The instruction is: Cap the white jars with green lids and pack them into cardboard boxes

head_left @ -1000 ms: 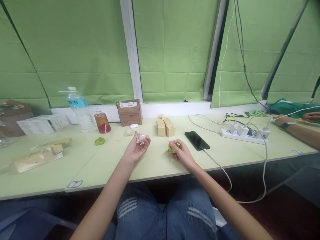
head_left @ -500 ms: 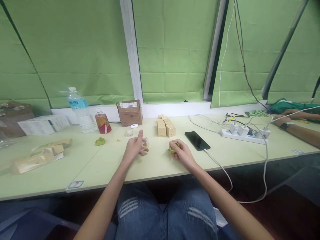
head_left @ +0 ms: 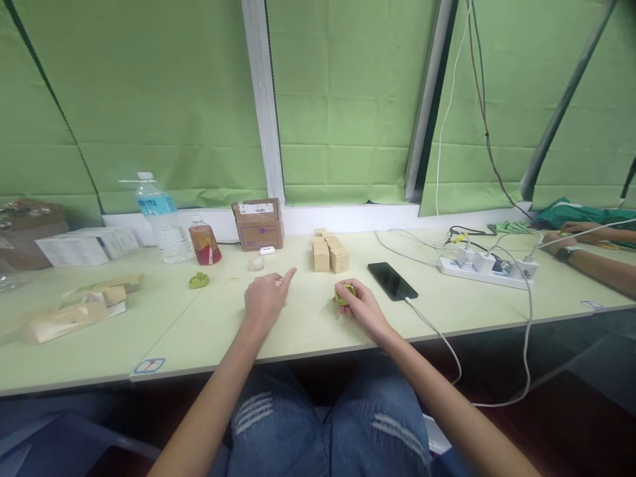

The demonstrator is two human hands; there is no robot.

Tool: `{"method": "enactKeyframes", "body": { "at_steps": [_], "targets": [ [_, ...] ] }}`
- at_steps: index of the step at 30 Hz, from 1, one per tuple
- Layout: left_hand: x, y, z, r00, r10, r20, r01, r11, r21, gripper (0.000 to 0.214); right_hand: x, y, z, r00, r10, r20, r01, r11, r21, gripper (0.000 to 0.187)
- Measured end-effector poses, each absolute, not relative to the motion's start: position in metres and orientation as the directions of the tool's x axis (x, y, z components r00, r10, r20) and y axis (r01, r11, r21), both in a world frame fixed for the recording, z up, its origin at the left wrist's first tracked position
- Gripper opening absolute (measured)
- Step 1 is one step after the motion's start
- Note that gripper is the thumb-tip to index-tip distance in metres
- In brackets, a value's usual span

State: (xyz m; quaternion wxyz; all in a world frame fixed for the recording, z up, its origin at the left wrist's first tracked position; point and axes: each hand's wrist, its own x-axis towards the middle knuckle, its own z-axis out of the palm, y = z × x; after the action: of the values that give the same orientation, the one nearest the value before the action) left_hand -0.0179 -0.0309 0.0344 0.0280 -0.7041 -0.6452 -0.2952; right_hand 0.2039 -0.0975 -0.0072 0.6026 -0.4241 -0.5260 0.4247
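- Since a second ago the left hand has been turned from palm-up to palm-down and lowered onto the table
- The small pale piece, earlier shown on the open palm, is now almost wholly covered by that hand near the middle of the table; only a sliver is seen
- The left fingers are loosely curled with the forefinger stretched forward; whether the piece is gripped cannot be told
- A green piece is enclosed by the right hand, its fingers wrapped closely round it, low over the table
- Wooden blocks are stacked just behind, between the two hands
- A black phone on a cable is laid just right of the right hand
- A cardboard box and a water bottle are set farther back to the left
- Another person's forearm is rested at the right edge, near a power strip
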Motion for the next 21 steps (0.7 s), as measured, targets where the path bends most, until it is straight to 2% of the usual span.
{"method": "enactKeyframes", "body": {
  "at_steps": [3,6,11,15,19,21],
  "targets": [
    [-0.020,-0.033,0.035,0.053,0.902,0.429,0.947,-0.181,0.264,0.074,0.203,-0.098,-0.007,0.075,0.957,0.282,-0.051,0.286,-0.957,0.045],
    [-0.017,-0.037,0.036,0.098,0.910,0.402,0.939,-0.219,0.267,0.077,0.204,-0.099,-0.007,0.070,0.958,0.280,-0.040,0.283,-0.958,0.044],
    [-0.013,-0.039,0.035,0.096,0.908,0.407,0.905,-0.250,0.344,0.080,0.206,-0.099,-0.008,0.092,0.956,0.279,-0.065,0.286,-0.956,0.045],
    [-0.018,-0.032,0.031,0.088,0.901,0.425,0.861,-0.283,0.422,0.069,0.207,-0.097,-0.009,0.131,0.965,0.227,-0.118,0.243,-0.963,0.047],
    [-0.023,-0.019,0.027,0.042,0.895,0.444,0.785,-0.305,0.539,0.050,0.208,-0.092,-0.012,0.153,0.972,0.180,-0.255,0.215,-0.943,0.045],
    [-0.026,-0.014,0.028,-0.001,0.890,0.457,0.729,-0.312,0.610,0.049,0.208,-0.091,-0.013,0.143,0.976,0.164,-0.349,0.205,-0.915,0.041]
  ]
}}
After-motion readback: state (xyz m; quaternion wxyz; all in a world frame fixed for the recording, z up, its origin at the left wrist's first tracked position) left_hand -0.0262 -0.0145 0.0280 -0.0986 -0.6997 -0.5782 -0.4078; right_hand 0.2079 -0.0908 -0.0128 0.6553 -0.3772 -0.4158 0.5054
